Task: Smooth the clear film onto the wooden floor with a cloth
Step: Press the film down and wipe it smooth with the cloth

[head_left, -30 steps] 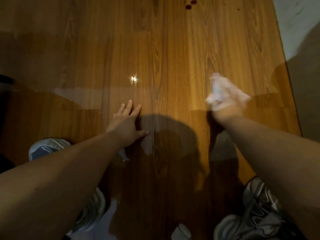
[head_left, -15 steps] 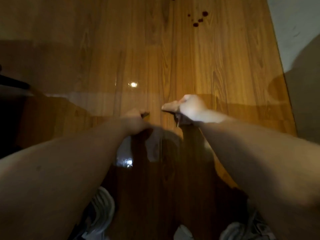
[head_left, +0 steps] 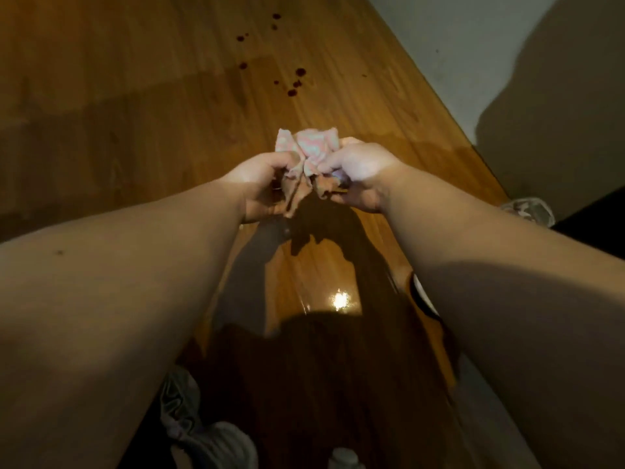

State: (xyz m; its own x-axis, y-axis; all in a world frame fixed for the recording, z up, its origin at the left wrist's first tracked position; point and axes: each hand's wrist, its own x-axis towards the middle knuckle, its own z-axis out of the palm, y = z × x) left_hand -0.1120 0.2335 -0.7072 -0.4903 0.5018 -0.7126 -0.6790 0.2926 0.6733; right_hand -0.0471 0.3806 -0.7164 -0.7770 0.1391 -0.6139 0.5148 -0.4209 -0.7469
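1. I see left hand (head_left: 262, 177) and right hand (head_left: 358, 170) both pinching the bunched cloth (head_left: 306, 152), raised above the wooden floor (head_left: 169, 96)
2. Film edge unclear; red spots (head_left: 294, 84) ahead, wall (head_left: 473, 45) on the right

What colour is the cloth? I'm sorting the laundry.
Pale pink with light blue-green patches; the cloth shows best in the head view.

Person, head view: two forearms bare to the near edge, no sleeves, watch, rings or gloves showing; left hand (head_left: 262, 177) and right hand (head_left: 358, 170) uncovered. Small dark spot on left forearm (head_left: 60, 252). Grey-and-white sneaker (head_left: 203, 431) near left; second sneaker (head_left: 529, 209) right, partly hidden.
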